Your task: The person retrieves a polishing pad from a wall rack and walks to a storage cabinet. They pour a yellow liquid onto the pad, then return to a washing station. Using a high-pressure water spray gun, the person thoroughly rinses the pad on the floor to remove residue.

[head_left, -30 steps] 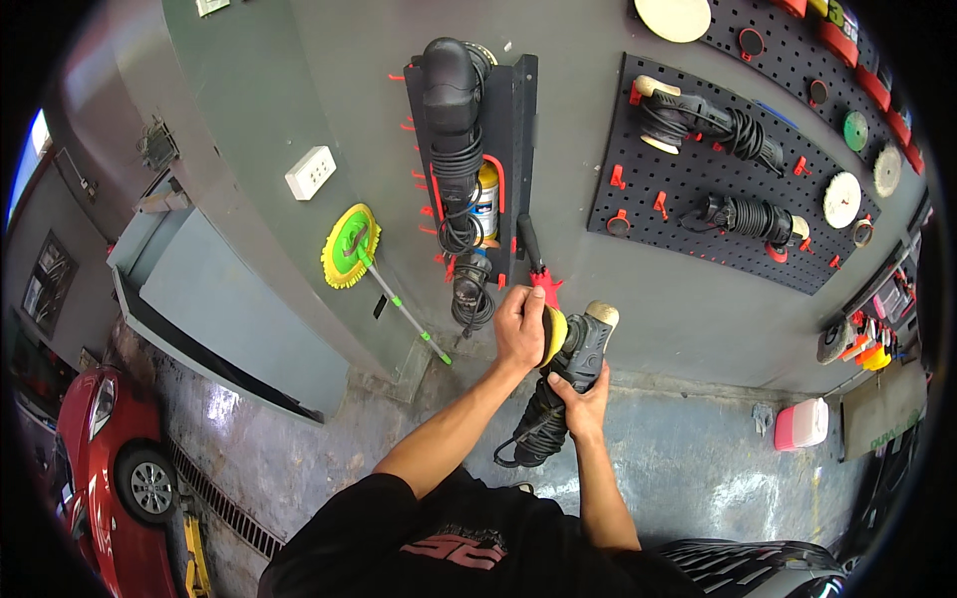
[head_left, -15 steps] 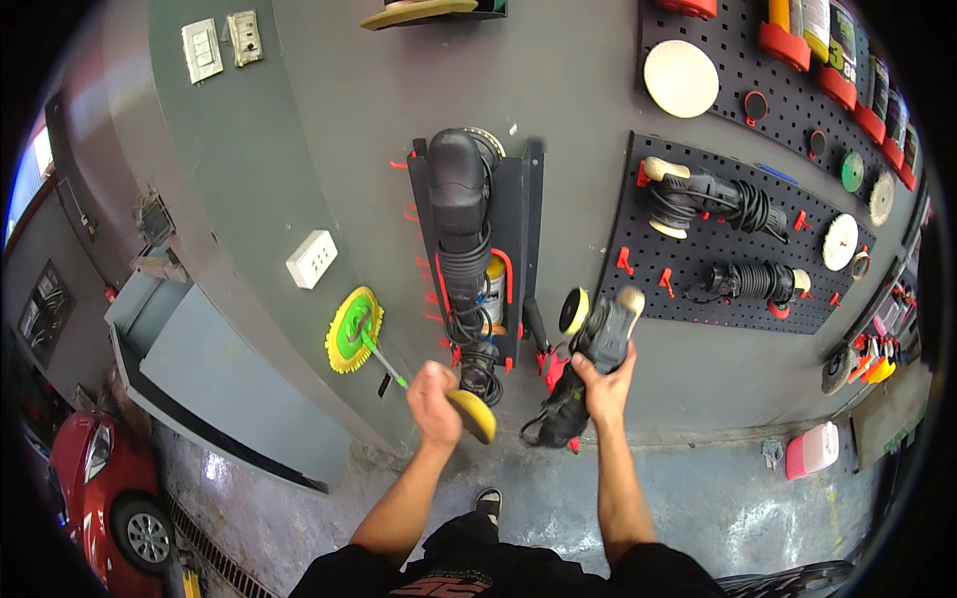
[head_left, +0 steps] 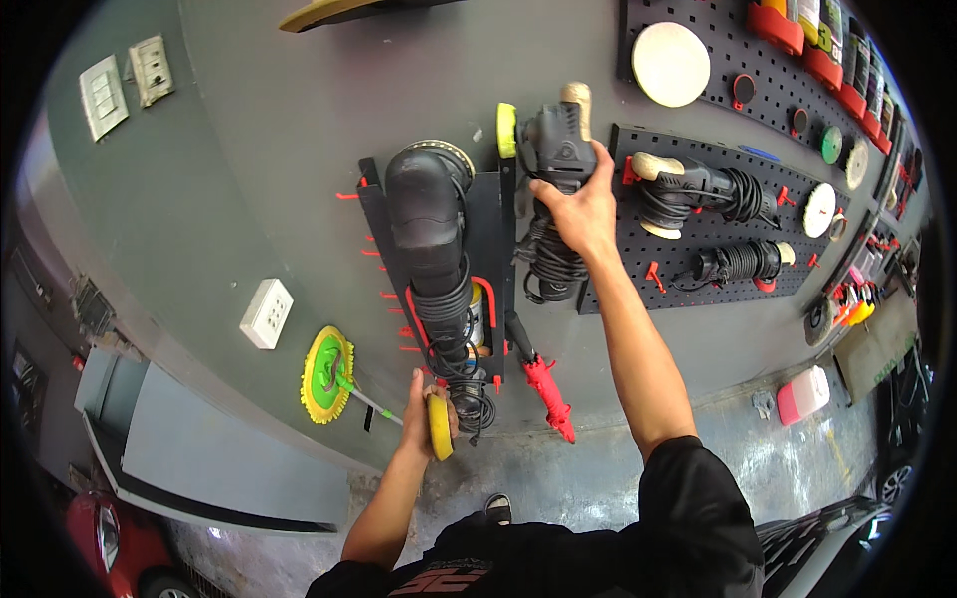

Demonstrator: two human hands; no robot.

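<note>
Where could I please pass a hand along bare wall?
Bare wall shows between the white socket and red hooks, and below the lower pegboard, right of the right forearm. It's crowded around the polisher in the right hand, beside the black rack, and by the yellow pad in the left hand.

Polisher in right hand, between wall rack and pegboard as viewed. Polishing pad in left hand, near rack's lower end. Second polisher on rack; two more polishers on pegboard. Mop left of rack. Jug on floor, right.
</note>
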